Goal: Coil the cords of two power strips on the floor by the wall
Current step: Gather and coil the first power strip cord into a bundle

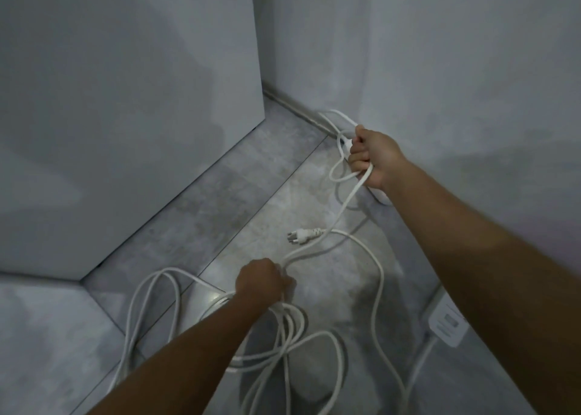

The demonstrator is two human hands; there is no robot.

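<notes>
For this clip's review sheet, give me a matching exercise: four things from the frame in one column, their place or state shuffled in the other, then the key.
Things:
1. left hand
2. right hand
3. plug
4. power strip

Places or states:
A. lies loose on the floor between the two hands
B. closed on a bunch of cord loops low in the frame
C. closed on cord close to the wall
D. on the floor at the right, partly hidden by the right forearm

Pairs: 1-B, 2-C, 3-A, 4-D
</notes>
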